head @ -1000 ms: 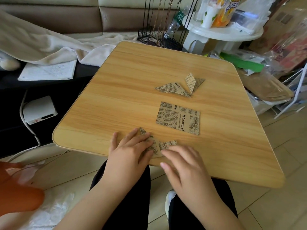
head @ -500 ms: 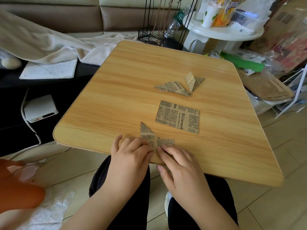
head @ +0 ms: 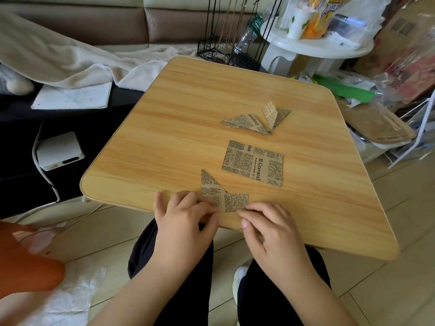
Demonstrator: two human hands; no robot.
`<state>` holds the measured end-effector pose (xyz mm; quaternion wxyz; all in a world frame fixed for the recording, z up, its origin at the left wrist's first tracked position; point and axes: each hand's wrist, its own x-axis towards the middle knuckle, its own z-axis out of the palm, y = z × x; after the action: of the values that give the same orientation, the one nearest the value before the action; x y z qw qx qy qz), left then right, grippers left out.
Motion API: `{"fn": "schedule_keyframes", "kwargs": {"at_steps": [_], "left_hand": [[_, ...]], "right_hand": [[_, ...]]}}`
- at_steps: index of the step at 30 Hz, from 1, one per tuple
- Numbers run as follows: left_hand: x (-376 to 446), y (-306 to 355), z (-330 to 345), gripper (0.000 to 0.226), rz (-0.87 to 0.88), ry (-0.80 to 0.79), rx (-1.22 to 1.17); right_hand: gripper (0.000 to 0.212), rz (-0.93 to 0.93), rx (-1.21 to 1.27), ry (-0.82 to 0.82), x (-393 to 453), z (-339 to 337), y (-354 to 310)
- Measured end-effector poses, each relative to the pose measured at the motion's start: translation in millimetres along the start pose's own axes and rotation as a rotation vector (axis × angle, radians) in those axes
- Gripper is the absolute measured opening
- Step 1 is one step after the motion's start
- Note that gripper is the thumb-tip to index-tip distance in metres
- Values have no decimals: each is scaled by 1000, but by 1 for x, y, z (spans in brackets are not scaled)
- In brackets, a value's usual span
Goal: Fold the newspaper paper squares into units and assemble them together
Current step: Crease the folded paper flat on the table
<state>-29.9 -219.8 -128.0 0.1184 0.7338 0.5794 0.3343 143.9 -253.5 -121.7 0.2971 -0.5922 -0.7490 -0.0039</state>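
A partly folded newspaper piece (head: 215,192) lies at the near edge of the wooden table (head: 179,137), one pointed flap reaching away from me. My left hand (head: 186,216) pinches its near left edge with curled fingers. My right hand (head: 270,229) pinches its near right corner between fingertips and thumb. Just beyond lies a flat newspaper square (head: 253,162). Farther back sit two folded units, a flat one (head: 242,122) and a winged one (head: 275,114), touching at their tips.
A black wire rack (head: 226,52) and a white round stand (head: 315,48) with cups and bags stand behind the table. Plastic bags and a green item (head: 341,89) lie at the right. A beige blanket and a notebook (head: 73,96) lie at the left.
Both hands slid back toward the table's near edge, uncovering more of the folded piece. Its pointed flap now shows fully. The other papers did not move.
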Motion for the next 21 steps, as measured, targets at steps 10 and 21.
{"fn": "schedule_keyframes", "kwargs": {"at_steps": [10, 21], "left_hand": [[26, 13, -1, 16, -350, -177, 60], [29, 6, -14, 18, -424, -208, 74]], "right_hand": [[26, 532, 43, -111, 37, 15, -24], [28, 646, 33, -241, 39, -10, -2]]}}
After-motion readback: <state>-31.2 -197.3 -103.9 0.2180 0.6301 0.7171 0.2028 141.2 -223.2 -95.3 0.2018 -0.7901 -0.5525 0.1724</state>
